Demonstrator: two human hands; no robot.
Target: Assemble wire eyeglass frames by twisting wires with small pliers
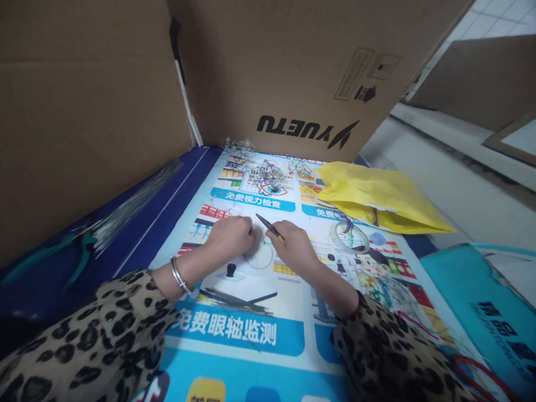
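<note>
Lettering (307,131) upside down on the cardboard box (268,61) reads YUETU at one o'clock from the dark pointed tool (268,226), which my right hand (293,243) grips at the dial's centre. At nine my left hand (231,239) is curled; I can't tell whether it pinches anything. Beneath, the printed sheet (247,371) says 免费视力检查 at eleven, 免费眼轴监测 at seven; the teal bag (456,273) at four shows 精品
</note>
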